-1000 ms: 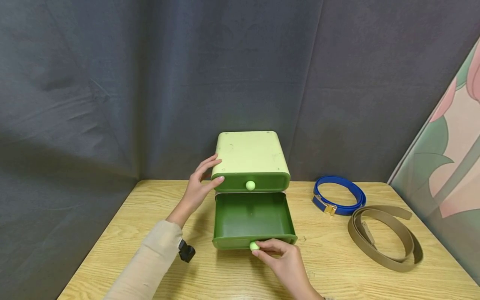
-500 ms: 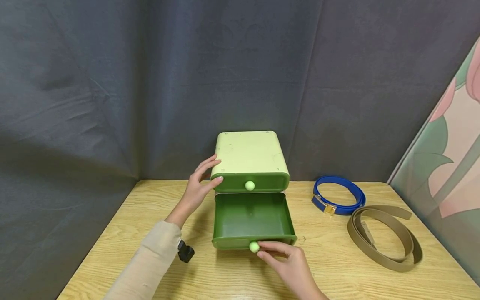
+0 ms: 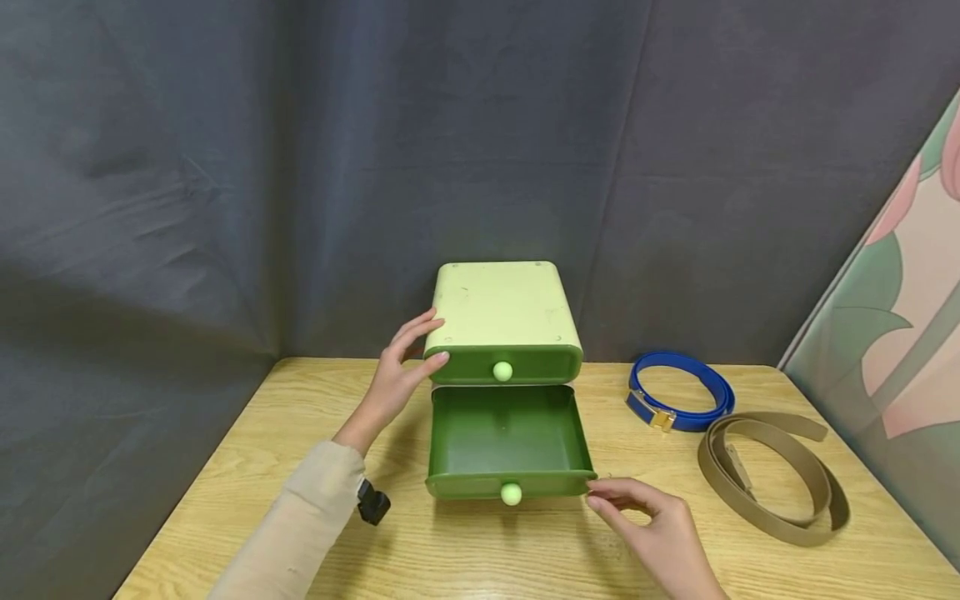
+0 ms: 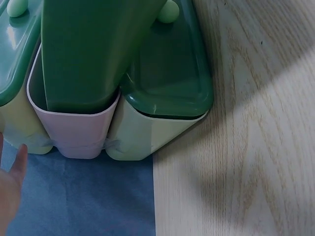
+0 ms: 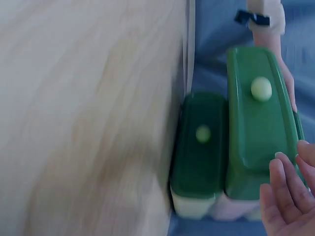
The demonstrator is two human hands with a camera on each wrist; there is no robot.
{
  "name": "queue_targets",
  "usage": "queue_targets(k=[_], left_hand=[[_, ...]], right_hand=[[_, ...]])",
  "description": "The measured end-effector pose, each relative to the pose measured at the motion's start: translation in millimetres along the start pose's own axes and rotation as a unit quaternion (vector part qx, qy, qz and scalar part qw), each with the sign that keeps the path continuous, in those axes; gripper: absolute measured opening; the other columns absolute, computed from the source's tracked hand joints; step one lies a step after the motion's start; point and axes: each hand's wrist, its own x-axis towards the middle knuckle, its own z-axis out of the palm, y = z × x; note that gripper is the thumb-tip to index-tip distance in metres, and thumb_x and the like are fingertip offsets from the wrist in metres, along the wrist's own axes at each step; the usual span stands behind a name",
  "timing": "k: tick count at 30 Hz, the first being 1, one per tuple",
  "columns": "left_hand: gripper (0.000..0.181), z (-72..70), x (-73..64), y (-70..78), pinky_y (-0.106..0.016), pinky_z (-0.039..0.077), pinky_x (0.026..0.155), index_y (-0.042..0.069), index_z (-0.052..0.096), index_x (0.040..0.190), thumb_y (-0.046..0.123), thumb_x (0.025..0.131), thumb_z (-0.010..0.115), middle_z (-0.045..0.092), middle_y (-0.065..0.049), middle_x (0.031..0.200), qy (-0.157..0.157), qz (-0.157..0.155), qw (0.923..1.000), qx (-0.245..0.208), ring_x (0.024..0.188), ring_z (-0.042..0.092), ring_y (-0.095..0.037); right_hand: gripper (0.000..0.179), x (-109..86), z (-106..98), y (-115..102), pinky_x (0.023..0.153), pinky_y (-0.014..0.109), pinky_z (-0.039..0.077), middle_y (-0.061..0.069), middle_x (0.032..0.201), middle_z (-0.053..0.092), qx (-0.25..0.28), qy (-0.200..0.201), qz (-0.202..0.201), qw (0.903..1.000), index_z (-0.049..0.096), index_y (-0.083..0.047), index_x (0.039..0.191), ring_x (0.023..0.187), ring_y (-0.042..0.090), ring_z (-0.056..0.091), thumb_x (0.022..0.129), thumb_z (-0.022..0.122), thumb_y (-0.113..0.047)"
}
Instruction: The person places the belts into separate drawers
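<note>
A small cabinet point(image 3: 502, 304) with a pale yellow-green top and green drawers stands at the table's back. Its middle drawer point(image 3: 547, 483) is pulled out, and I see nothing inside. My left hand point(image 3: 390, 375) rests on the cabinet's upper left side, thumb at the front edge; part of that hand point(image 4: 7, 191) shows in the left wrist view. Off the round knob point(image 3: 511, 494), my right hand point(image 3: 652, 529) has its fingertips at the pulled-out drawer's right front corner. The right wrist view shows the hand point(image 5: 290, 206) beside this drawer's front point(image 5: 256, 132), holding nothing.
On the right of the wooden table point(image 3: 225, 500) lie a coiled blue belt point(image 3: 682, 362) with a gold buckle and a coiled brown belt point(image 3: 780, 525). A dark grey curtain point(image 3: 450, 167) hangs behind. A flower-patterned panel point(image 3: 900, 350) borders the right.
My right hand has let go of the drawer knob and moved right to the drawer's front corner. My left hand, the drawer and the belts stay in place.
</note>
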Motion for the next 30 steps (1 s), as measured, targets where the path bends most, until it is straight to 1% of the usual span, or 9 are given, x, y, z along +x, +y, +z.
queue_targets(k=[4,8,12,15,18,22,24,27,30], left_hand=[[0.047,0.7,0.4,-0.4,-0.059,0.03,0.108,-0.002,0.051,0.141,0.005,0.096,0.063,0.033,-0.016,0.156,0.002,0.005,1.0,0.0,0.142,0.03,-0.032],[0.047,1.2,0.1,0.1,-0.06,0.03,0.108,-0.002,0.051,0.141,0.005,0.096,0.063,0.033,-0.017,0.156,0.0,0.004,1.0,0.002,0.142,0.03,-0.033],[0.047,1.2,-0.3,0.6,-0.059,0.03,0.109,-0.002,0.051,0.141,0.006,0.096,0.063,0.032,-0.016,0.156,0.002,0.002,1.0,0.003,0.143,0.03,-0.032],[0.047,1.0,-0.4,0.8,-0.059,0.03,0.109,-0.001,0.051,0.141,0.006,0.096,0.063,0.033,-0.016,0.156,0.003,0.001,1.0,0.003,0.143,0.03,-0.032],[0.047,0.6,-0.6,0.6,-0.059,0.03,0.109,-0.001,0.051,0.141,0.006,0.096,0.063,0.033,-0.016,0.156,0.003,0.0,1.0,0.003,0.143,0.03,-0.032],[0.047,0.6,-0.2,0.5,-0.06,0.03,0.108,-0.001,0.051,0.141,0.006,0.096,0.063,0.032,-0.016,0.157,0.001,0.002,1.0,0.002,0.143,0.029,-0.032],[0.047,0.7,-0.1,0.7,-0.06,0.03,0.108,-0.001,0.051,0.141,0.006,0.096,0.063,0.032,-0.016,0.157,0.001,0.003,1.0,0.0,0.143,0.029,-0.032],[0.048,0.8,-0.1,1.1,-0.061,0.029,0.108,-0.001,0.051,0.141,0.006,0.096,0.063,0.032,-0.015,0.157,0.002,0.001,1.0,-0.002,0.143,0.029,-0.032],[0.048,0.9,-0.2,1.4,-0.061,0.029,0.108,-0.002,0.051,0.141,0.006,0.096,0.063,0.032,-0.015,0.157,0.003,-0.002,1.0,-0.002,0.143,0.029,-0.032]], right_hand=[[0.015,3.0,-20,13,0.07,0.016,0.051,-0.005,0.084,0.074,-0.034,0.024,-0.013,0.999,0.077,-0.016,0.096,0.076,0.004,0.067,0.084,0.079,-0.008],[0.017,6.6,-39,26,0.071,0.012,0.049,-0.004,0.088,0.074,-0.051,0.035,-0.002,0.9981,0.076,-0.014,0.101,0.079,0.001,0.067,0.086,0.078,-0.009],[0.019,12.2,-56,36,0.073,0.011,0.049,-0.006,0.093,0.074,-0.048,0.037,0.025,0.9978,0.074,-0.008,0.107,0.083,-0.003,0.065,0.088,0.076,-0.01],[0.022,16.2,-68,46,0.072,0.009,0.049,-0.01,0.095,0.073,-0.05,0.042,0.043,0.9969,0.072,-0.003,0.111,0.084,-0.007,0.064,0.09,0.074,-0.012],[0.025,19.5,-78,57,0.071,0.008,0.048,-0.017,0.095,0.071,-0.056,0.05,0.045,0.9962,0.07,0.001,0.113,0.084,-0.01,0.062,0.091,0.073,-0.012],[0.027,24.2,-92,74,0.069,0.006,0.047,-0.028,0.095,0.066,-0.062,0.079,0.026,0.9946,0.069,0.006,0.111,0.083,-0.015,0.06,0.089,0.075,-0.009],[0.026,26.8,-97,82,0.068,0.005,0.046,-0.031,0.094,0.065,-0.071,0.1,0.008,0.9924,0.07,0.006,0.109,0.082,-0.017,0.059,0.087,0.076,-0.005],[0.025,29.9,-104,94,0.067,0.003,0.045,-0.036,0.092,0.061,-0.094,0.123,-0.005,0.988,0.071,0.005,0.107,0.08,-0.021,0.056,0.085,0.078,-0.003],[0.026,32.4,-111,104,0.065,0.003,0.044,-0.04,0.092,0.058,-0.112,0.126,0.002,0.9857,0.071,0.004,0.108,0.08,-0.023,0.053,0.086,0.078,-0.007]])
